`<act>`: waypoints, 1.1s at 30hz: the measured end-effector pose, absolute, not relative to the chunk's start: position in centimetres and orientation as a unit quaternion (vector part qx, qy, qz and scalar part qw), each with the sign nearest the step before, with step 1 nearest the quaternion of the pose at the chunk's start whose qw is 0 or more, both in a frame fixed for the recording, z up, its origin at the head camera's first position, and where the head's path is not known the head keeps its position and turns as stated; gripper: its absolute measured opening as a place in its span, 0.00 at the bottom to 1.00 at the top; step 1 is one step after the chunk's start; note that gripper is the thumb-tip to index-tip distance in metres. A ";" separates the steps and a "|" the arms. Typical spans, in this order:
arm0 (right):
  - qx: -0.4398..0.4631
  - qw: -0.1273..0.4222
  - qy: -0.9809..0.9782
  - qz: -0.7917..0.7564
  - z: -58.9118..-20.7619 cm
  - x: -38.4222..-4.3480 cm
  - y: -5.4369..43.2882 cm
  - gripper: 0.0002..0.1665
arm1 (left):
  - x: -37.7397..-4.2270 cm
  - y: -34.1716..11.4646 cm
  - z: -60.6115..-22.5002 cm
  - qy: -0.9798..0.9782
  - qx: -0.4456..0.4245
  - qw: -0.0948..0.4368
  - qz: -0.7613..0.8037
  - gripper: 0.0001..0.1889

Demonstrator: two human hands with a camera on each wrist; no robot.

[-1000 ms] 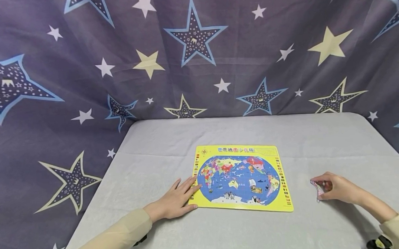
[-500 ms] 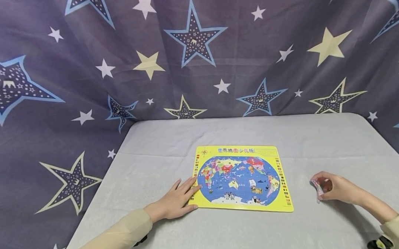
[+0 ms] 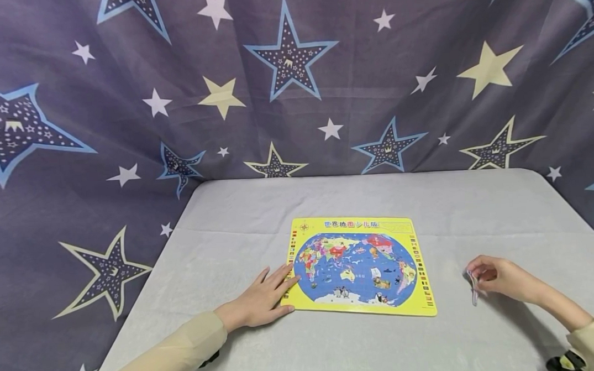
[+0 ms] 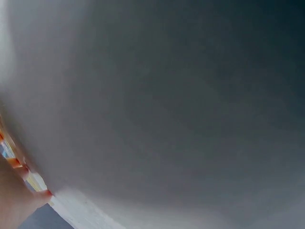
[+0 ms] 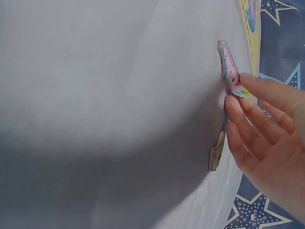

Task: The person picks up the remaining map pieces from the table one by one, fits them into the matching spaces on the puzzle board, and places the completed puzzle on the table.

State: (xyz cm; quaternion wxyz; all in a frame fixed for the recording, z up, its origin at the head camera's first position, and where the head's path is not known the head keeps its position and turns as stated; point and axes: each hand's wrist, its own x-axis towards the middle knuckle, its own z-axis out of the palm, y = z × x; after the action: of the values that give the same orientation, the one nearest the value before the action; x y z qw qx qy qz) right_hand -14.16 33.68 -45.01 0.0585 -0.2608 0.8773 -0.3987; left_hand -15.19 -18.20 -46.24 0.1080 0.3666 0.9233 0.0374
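Note:
A yellow-bordered world map puzzle board point(image 3: 355, 266) lies flat on the table in the head view. My left hand point(image 3: 259, 302) rests at its left edge, fingers stretched onto the yellow border and thumb by the lower left corner. To the right of the board, my right hand point(image 3: 507, 280) pinches a small puzzle piece point(image 3: 473, 288) between thumb and fingers, seen nearly edge-on. In the right wrist view the puzzle piece point(image 5: 228, 64) shows a pink, blue-edged printed face. A brownish end point(image 5: 216, 152) appears below the fingers; whether it belongs to the same piece, I cannot tell.
A pale grey cloth covers the table point(image 3: 238, 210). Behind it and along the left hangs a dark curtain point(image 3: 322, 68) printed with stars. The left wrist view is mostly dim, blurred grey, with the left hand's fingers point(image 4: 19, 195) at its lower left corner.
The puzzle piece in my right hand has turned from showing part of its face to nearly edge-on. My right fingers have shifted slightly right. The left hand and the board stay put.

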 end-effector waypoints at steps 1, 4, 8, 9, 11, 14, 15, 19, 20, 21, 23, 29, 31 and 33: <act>-0.262 0.061 0.874 -0.404 -44.9 -14.2 33.7 0.13 | -15.2 -18.2 -46.2 0.923 0.367 0.108 0.038 0.35; -0.265 0.068 0.862 -0.427 -44.7 -14.3 33.6 0.09 | -15.2 -18.2 -46.2 0.923 0.367 0.108 0.038 0.35; -0.262 0.094 0.847 -0.452 -44.3 -14.5 33.5 0.07 | -15.2 -18.2 -46.3 0.923 0.368 0.107 0.037 0.35; -0.262 0.097 0.846 -0.453 -44.2 -14.6 33.4 0.07 | -15.2 -18.2 -46.3 0.923 0.368 0.106 0.037 0.35; -0.259 0.107 0.846 -0.454 -44.0 -14.7 33.3 0.07 | -15.2 -18.2 -46.2 0.923 0.368 0.106 0.036 0.35; -0.254 0.116 0.844 -0.457 -43.8 -14.8 32.9 0.08 | -15.2 -18.2 -46.2 0.923 0.368 0.107 0.038 0.35; -0.254 0.120 0.842 -0.460 -43.8 -14.8 32.8 0.08 | -15.2 -18.2 -46.2 0.923 0.368 0.107 0.038 0.35; -0.248 0.128 0.840 -0.466 -43.5 -15.0 32.2 0.09 | -15.2 -18.2 -46.2 0.923 0.367 0.108 0.038 0.35; -0.246 0.129 0.840 -0.467 -43.5 -15.1 32.0 0.09 | -15.2 -18.2 -46.2 0.923 0.366 0.108 0.038 0.35; -0.248 0.130 0.839 -0.467 -43.4 -15.1 31.8 0.09 | -15.1 -18.2 -46.2 0.923 0.366 0.109 0.038 0.35; -0.244 0.133 0.839 -0.467 -43.3 -15.2 31.4 0.09 | -15.1 -18.2 -46.2 0.924 0.365 0.109 0.039 0.35; -0.237 0.145 0.835 -0.475 -43.1 -15.5 30.3 0.11 | -15.1 -18.1 -46.1 0.923 0.366 0.108 0.044 0.34; -0.236 0.146 0.834 -0.477 -43.1 -15.6 29.9 0.11 | -15.1 -18.1 -46.1 0.923 0.366 0.108 0.045 0.34; -0.233 0.149 0.833 -0.480 -43.2 -15.8 29.6 0.11 | -15.1 -18.1 -46.1 0.923 0.366 0.108 0.045 0.34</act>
State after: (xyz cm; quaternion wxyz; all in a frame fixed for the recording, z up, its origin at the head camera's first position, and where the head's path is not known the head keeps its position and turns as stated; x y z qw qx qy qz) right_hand -15.77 29.58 -43.17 0.1487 -0.2333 0.8327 -0.4796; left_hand -15.06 -18.12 -46.07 0.1081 0.3664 0.9231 0.0445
